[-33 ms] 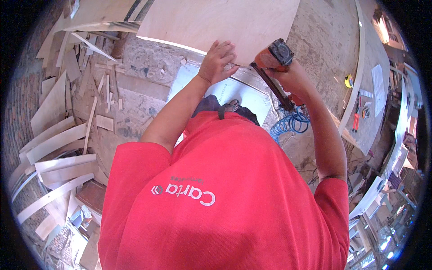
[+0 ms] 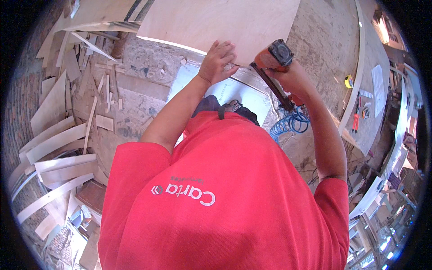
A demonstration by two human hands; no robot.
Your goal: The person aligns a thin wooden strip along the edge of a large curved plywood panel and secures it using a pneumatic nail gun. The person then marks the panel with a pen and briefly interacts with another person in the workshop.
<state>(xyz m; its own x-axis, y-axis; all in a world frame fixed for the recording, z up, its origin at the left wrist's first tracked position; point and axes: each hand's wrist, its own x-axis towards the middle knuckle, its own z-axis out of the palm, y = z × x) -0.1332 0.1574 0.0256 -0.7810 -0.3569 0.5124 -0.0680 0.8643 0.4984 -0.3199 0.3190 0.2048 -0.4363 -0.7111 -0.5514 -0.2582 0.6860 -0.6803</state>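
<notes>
Plywood sheet (image 2: 216, 22): large, pale, lying flat at the top of the view, its near edge overhanging rough, dusty ground. A white panel (image 2: 234, 92) lies lower, just beneath that edge.

Left hand (image 2: 218, 60): fingers spread and pressed flat on the sheet's near edge, palm down; open, gripping nothing, only bearing on the wood.

Right hand (image 2: 292, 76): closed around the handle of an orange nail gun (image 2: 272, 58), whose nose meets the sheet's edge just beside the left fingertips. The long magazine slopes down toward the body. A blue coiled air hose (image 2: 290, 123) hangs below the tool, near the right forearm.

Surroundings: curved plywood strips (image 2: 54, 144) and offcuts are piled at left; a long curved table (image 2: 360, 67) at right carries a yellow tape measure (image 2: 348, 81), red-handled pliers (image 2: 356, 121) and paper sheets.

Risk notes (judgement):
- The left fingertips sit very close to the gun's nose. A fastener that deflects or breaks out of the thin edge could strike them.
- The sheet is steadied by hand pressure alone, so recoil could shift it and put the fastener off line.
- The coiled hose hangs near the legs; a snag could jerk the tool mid-shot.
- Loose scraps underfoot make footing uncertain.
</notes>
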